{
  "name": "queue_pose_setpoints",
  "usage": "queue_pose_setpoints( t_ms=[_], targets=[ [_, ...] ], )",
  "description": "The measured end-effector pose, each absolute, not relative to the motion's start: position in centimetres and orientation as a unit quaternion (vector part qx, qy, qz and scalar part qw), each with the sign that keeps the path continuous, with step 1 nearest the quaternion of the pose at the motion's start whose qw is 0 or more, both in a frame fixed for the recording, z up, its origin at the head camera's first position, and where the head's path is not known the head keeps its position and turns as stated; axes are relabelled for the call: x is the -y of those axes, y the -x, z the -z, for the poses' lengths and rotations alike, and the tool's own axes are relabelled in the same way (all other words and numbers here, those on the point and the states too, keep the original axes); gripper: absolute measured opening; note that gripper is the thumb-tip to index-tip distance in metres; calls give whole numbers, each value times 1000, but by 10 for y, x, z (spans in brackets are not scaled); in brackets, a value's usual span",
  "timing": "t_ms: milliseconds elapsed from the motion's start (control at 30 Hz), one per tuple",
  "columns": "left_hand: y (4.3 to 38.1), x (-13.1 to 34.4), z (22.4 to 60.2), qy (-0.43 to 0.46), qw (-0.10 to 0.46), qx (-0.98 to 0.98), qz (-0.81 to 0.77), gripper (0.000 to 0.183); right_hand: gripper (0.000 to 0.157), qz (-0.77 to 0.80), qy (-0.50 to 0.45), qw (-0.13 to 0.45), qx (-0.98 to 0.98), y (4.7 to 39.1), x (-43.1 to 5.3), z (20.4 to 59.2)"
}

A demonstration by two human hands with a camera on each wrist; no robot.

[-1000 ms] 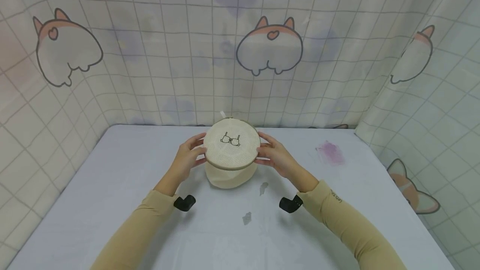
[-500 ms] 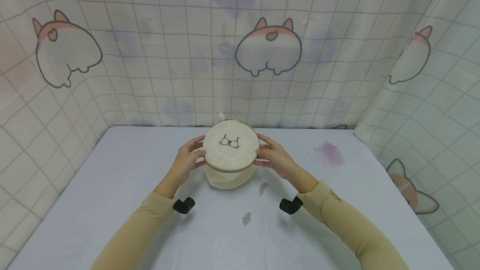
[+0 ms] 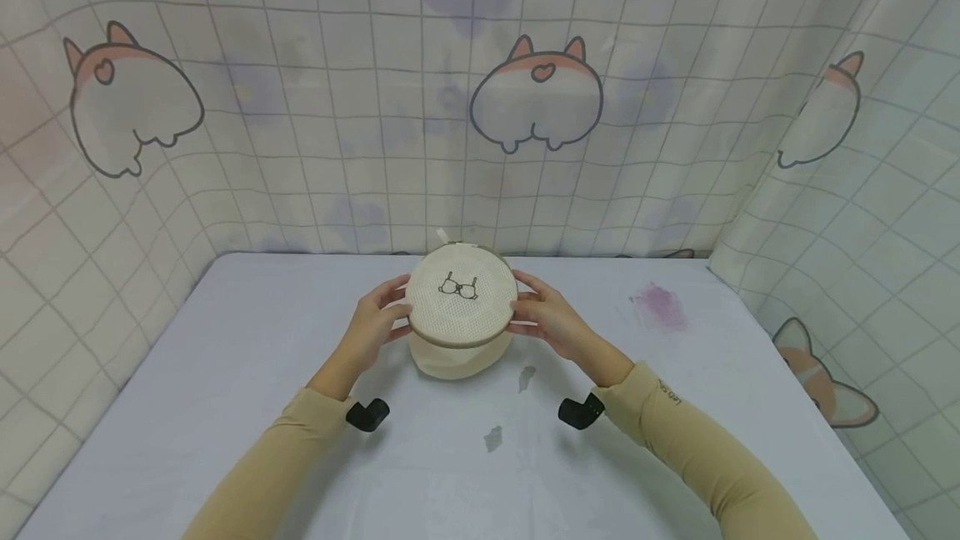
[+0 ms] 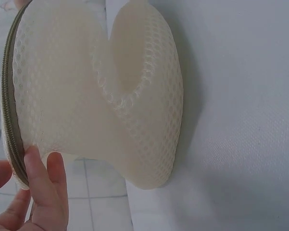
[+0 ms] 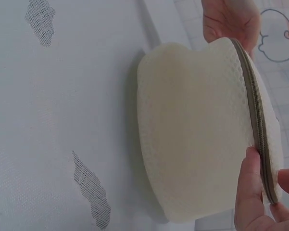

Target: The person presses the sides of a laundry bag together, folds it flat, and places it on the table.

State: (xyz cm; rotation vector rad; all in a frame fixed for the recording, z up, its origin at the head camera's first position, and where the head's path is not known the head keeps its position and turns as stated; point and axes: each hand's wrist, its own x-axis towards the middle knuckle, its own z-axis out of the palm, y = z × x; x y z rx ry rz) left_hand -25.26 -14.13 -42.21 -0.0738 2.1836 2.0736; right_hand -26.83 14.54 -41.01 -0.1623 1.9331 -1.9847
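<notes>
- The left hand (image 3: 372, 315) is pinching the rim of a cream mesh bag (image 3: 460, 319), its thumb lying on the top side and other fingers reaching beneath the zipper (image 4: 9, 101).
- The right hand (image 3: 551, 319) is pinching the opposite edge in the same way, thumb above and fingers below.
- Between the two hands, the bag is standing near the far side of the desk (image 3: 225, 373), its round top tilting toward the person and its soft base resting on the surface.
- The side wall is folding inward in a deep crease, as the left wrist view is showing.
- A drawing of glasses (image 3: 458, 286) is decorating the top, and a small white tab (image 3: 442, 235) is sticking up at the back.
- Tan sleeves (image 3: 697, 457) are covering both forearms, and a black device (image 3: 367, 415) is sitting at each wrist.
- Two grey patches (image 3: 492, 438) are showing on the desk nearby; a pink stain (image 3: 660, 307) is lying farther right.
- A grid-patterned curtain (image 3: 337, 157) with cartoon animal prints (image 3: 537, 98) is hanging behind and along both sides.
</notes>
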Motion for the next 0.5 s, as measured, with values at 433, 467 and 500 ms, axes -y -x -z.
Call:
queue_pose_setpoints(
  t_ms=[433, 467, 500],
  targets=[
    [252, 142, 428, 27, 62, -719, -692, 59, 66, 703, 52, 191, -683, 271, -143, 414],
    [253, 142, 428, 27, 62, -720, -690, 59, 66, 703, 50, 191, -683, 271, -143, 414],
    [253, 142, 428, 27, 62, -720, -690, 59, 66, 704, 49, 191, -682, 271, -143, 414]
  ],
)
